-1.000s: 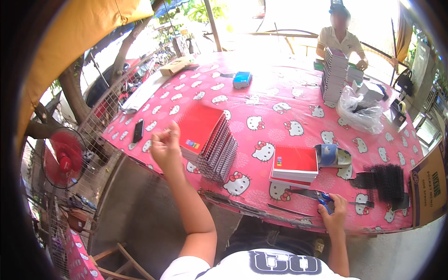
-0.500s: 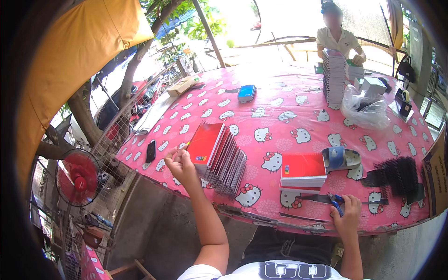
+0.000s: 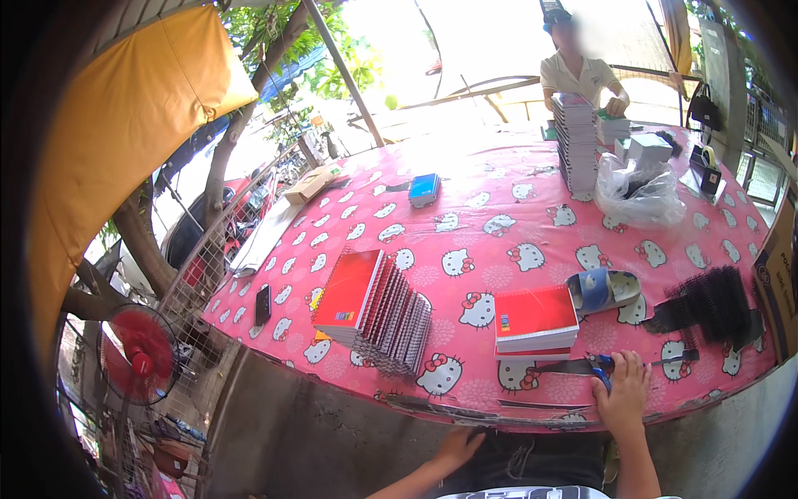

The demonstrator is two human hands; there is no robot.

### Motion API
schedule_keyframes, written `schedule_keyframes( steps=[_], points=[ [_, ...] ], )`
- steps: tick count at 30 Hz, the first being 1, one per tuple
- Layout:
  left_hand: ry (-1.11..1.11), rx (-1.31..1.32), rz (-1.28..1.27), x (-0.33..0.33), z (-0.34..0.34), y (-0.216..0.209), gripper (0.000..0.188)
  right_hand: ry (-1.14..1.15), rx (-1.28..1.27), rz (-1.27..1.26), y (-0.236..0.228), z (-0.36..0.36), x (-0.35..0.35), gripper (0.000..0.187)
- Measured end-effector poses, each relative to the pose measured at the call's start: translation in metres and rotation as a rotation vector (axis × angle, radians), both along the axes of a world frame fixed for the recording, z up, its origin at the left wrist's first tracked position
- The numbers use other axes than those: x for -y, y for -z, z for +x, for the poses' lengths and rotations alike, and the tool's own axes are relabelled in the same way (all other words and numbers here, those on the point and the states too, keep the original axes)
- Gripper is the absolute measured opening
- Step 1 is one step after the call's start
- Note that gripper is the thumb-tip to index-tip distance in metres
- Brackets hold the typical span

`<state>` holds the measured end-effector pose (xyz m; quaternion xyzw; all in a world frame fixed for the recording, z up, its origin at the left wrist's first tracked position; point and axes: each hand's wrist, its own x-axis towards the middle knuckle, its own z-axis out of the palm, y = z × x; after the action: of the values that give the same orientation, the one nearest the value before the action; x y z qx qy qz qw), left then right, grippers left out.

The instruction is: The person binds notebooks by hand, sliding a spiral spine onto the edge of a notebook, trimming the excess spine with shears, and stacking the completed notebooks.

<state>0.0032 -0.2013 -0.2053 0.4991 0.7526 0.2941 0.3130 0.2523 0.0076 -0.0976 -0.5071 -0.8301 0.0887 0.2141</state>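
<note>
My right hand [image 3: 624, 389] rests on the table near its front edge, closed round the blue handles of a pair of scissors [image 3: 600, 372]; their blades point left. My left hand [image 3: 455, 450] is down below the table edge against my dark shorts [image 3: 532, 466], its fingers partly hidden. In front of my left side stands a leaning stack of red-covered spiral notebooks [image 3: 349, 291], wire bindings showing at its side. A smaller pile of red notebooks [image 3: 536, 312] lies just beyond the scissors. Beside it is a blue and white slide sandal [image 3: 603, 289].
Black binding coils [image 3: 715, 308] lie at the right, by a cardboard box [image 3: 780, 274]. A phone [image 3: 263, 306] lies at the left. Farther off are a small blue notebook pile [image 3: 424, 190], a plastic bag [image 3: 640, 200], and a tall book stack [image 3: 575, 145] before another person [image 3: 578, 79].
My left hand has dropped from beside the tall red notebook stack to my lap below the table. My right hand stays at the scissors. The whole view has shifted slightly.
</note>
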Motion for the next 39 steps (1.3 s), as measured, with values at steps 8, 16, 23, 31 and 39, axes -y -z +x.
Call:
schedule_keyframes(
  steps=[8, 16, 23, 31, 39],
  points=[
    [-0.198, -0.280, 0.111, -0.044, -0.020, 0.095, 0.039, -0.009, -0.025, 0.033, -0.001, 0.004, 0.003, 0.058],
    [-0.251, -0.265, 0.089, -0.058, -0.030, 0.083, 0.040, 0.019, -0.025, 0.056, 0.001, 0.000, 0.002, 0.057],
    [-0.403, -0.249, 0.038, -0.074, -0.104, 0.055, 0.040, -0.026, -0.046, 0.055, -0.002, 0.001, 0.004, 0.056],
    [-0.412, -0.222, 0.036, -0.097, -0.119, 0.046, 0.040, 0.017, -0.029, 0.054, -0.004, 0.000, 0.005, 0.056],
    [-0.384, -0.257, 0.069, -0.095, -0.083, 0.059, 0.041, 0.000, -0.032, 0.071, -0.004, -0.003, 0.000, 0.056]
  ],
)
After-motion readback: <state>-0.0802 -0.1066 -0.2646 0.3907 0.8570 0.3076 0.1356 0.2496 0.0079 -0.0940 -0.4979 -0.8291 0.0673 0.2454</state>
